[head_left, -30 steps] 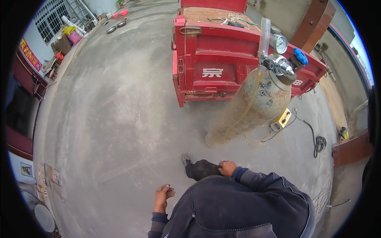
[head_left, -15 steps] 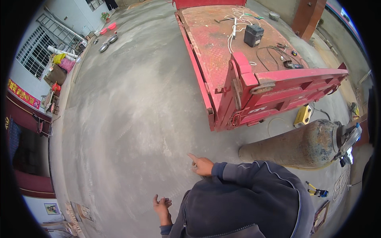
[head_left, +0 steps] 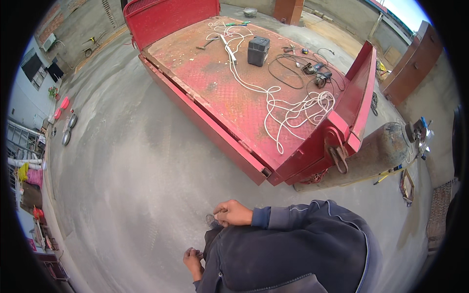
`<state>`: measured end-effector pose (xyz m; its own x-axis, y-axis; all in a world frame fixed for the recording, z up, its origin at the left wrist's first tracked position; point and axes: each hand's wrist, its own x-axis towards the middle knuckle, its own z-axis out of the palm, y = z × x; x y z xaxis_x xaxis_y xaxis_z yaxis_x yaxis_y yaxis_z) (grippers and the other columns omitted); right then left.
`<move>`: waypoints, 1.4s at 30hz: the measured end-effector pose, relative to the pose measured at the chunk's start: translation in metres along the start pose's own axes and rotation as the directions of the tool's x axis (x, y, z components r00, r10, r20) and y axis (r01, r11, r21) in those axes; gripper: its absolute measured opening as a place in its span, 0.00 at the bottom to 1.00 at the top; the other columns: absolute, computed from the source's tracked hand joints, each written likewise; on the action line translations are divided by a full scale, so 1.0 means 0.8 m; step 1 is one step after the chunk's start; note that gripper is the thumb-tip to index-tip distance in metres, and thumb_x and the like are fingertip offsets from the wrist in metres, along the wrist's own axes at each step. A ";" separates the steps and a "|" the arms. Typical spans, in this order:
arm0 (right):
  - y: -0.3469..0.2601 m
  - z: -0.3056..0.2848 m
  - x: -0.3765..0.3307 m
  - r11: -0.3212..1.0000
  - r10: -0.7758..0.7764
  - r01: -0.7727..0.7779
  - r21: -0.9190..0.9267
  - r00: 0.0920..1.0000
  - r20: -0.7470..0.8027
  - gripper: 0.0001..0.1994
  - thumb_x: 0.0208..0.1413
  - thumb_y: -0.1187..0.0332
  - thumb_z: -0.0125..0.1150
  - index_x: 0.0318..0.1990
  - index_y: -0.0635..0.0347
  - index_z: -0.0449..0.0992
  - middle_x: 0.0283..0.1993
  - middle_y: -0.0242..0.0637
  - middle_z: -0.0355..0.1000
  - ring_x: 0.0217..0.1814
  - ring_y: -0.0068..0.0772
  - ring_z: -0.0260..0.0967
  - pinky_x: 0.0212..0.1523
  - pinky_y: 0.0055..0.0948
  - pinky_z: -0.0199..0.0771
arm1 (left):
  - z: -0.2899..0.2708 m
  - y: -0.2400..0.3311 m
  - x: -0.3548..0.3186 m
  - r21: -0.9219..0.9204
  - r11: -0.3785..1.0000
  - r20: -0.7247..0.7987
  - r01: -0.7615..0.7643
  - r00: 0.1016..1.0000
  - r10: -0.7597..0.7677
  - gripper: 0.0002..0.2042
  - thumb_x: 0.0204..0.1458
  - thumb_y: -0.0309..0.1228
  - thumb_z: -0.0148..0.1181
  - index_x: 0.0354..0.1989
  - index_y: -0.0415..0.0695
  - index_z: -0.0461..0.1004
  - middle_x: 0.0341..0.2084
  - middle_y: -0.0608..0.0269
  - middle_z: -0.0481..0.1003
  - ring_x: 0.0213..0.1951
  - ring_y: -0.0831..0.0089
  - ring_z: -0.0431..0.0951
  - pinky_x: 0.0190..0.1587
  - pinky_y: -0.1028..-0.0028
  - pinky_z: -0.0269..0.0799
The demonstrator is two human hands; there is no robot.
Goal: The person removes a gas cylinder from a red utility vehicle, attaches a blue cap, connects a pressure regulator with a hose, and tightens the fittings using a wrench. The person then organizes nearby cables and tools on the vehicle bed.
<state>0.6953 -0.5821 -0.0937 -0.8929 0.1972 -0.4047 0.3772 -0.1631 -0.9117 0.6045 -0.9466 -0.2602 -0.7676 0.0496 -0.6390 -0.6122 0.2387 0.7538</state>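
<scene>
My right hand [head_left: 234, 213] is in front of my dark jacket at the lower middle, its fingers curled in and nothing showing in them. Lower and to the left, my left hand [head_left: 193, 259] hangs beside my body with bent fingers drawn together. It also shows nothing held. Neither hand touches anything around it. The nearest thing ahead is a red truck bed [head_left: 195, 132]. On it lie white cable [head_left: 312, 105], a black box [head_left: 258, 51], a hammer [head_left: 207, 44] and angle grinders [head_left: 320, 78] with dark cords.
A large rusty gas cylinder [head_left: 383, 146] lies at the right behind the raised red tailgate [head_left: 364, 88]. Yellow-handled cutters [head_left: 387, 174] and a small frame [head_left: 406, 188] are near it. Metal basins [head_left: 70, 129] and red tubs [head_left: 61, 107] stand far left on the concrete floor [head_left: 132, 171].
The view has swung right and come closer to the truck bed, showing more of its floor. My right hand's pointing finger has curled in, and my left hand's spread fingers have drawn together.
</scene>
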 end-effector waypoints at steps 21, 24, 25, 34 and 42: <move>-0.062 -0.161 0.189 0.954 -0.099 -0.147 -0.260 0.666 -0.739 0.18 0.64 0.59 0.65 0.52 0.64 0.84 0.42 0.56 0.85 0.45 0.63 0.82 0.48 0.56 0.81 | 0.368 0.423 0.292 0.540 0.428 0.838 -0.724 0.508 -0.197 0.19 0.66 0.33 0.65 0.61 0.35 0.79 0.39 0.49 0.87 0.39 0.63 0.89 0.42 0.65 0.83; 0.012 -0.119 0.115 0.938 -0.002 -0.291 -0.188 0.537 -0.844 0.18 0.64 0.58 0.65 0.51 0.64 0.83 0.43 0.56 0.84 0.46 0.64 0.82 0.49 0.58 0.80 | 0.415 0.388 0.320 0.277 0.230 0.900 -0.933 0.167 -0.403 0.20 0.65 0.40 0.66 0.61 0.43 0.81 0.42 0.46 0.88 0.44 0.52 0.89 0.48 0.58 0.83; 0.048 -0.094 0.087 0.916 0.100 -0.390 -0.088 0.436 -0.894 0.18 0.65 0.59 0.65 0.53 0.62 0.84 0.45 0.54 0.85 0.46 0.60 0.83 0.50 0.53 0.83 | 0.432 0.395 0.301 0.243 0.152 0.869 -0.958 0.146 -0.472 0.21 0.65 0.42 0.66 0.61 0.44 0.81 0.43 0.45 0.87 0.45 0.49 0.88 0.50 0.56 0.82; 0.197 0.216 -0.121 0.701 0.591 0.055 0.711 -0.602 -0.536 0.16 0.64 0.70 0.65 0.56 0.69 0.83 0.43 0.52 0.86 0.44 0.45 0.87 0.49 0.40 0.85 | 0.573 0.338 0.200 -0.202 -0.235 0.696 -0.951 0.029 -0.717 0.25 0.62 0.48 0.66 0.60 0.42 0.82 0.46 0.44 0.87 0.51 0.45 0.86 0.55 0.54 0.80; 0.269 0.145 -0.380 0.870 0.348 0.105 0.482 -0.823 -0.449 0.20 0.64 0.73 0.66 0.62 0.69 0.79 0.53 0.53 0.84 0.52 0.44 0.85 0.54 0.39 0.85 | 0.571 0.076 -0.204 -0.229 0.216 0.288 -0.949 -0.278 -0.916 0.25 0.69 0.47 0.62 0.63 0.39 0.80 0.48 0.48 0.87 0.47 0.55 0.88 0.53 0.56 0.81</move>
<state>1.0192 -0.7893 -0.1585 0.9766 0.2145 -0.0161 0.1159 -0.5875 -0.8009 0.7790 -0.4971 -0.1798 0.8290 0.0468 -0.5573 0.5530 -0.2172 0.8043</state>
